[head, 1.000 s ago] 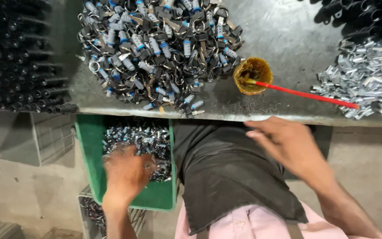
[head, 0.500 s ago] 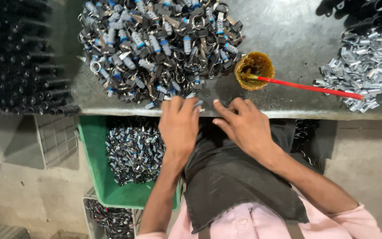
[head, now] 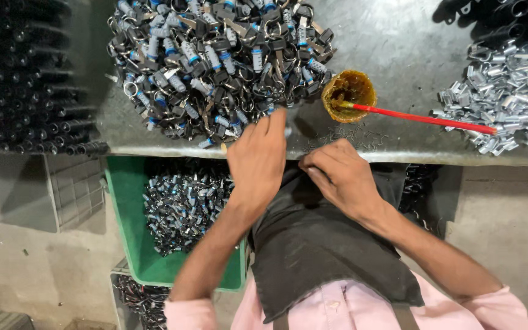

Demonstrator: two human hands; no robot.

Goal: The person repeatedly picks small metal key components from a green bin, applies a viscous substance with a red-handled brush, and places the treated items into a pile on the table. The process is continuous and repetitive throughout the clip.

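A heap of keyed lock parts [head: 215, 61] lies on the counter [head: 398, 55]; a cup [head: 349, 95] sits right of it, a crate [head: 123, 226] below the front edge.

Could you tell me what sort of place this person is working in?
Probably a small assembly workshop for locks or similar hardware. A metal bench holds a heap of keyed lock parts and a pile of bright metal clips, a green bin below holds more parts, and both hands work at the bench edge.

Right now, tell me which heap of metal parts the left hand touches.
The left hand touches the dark heap of keyed parts, not the silver heap at right.
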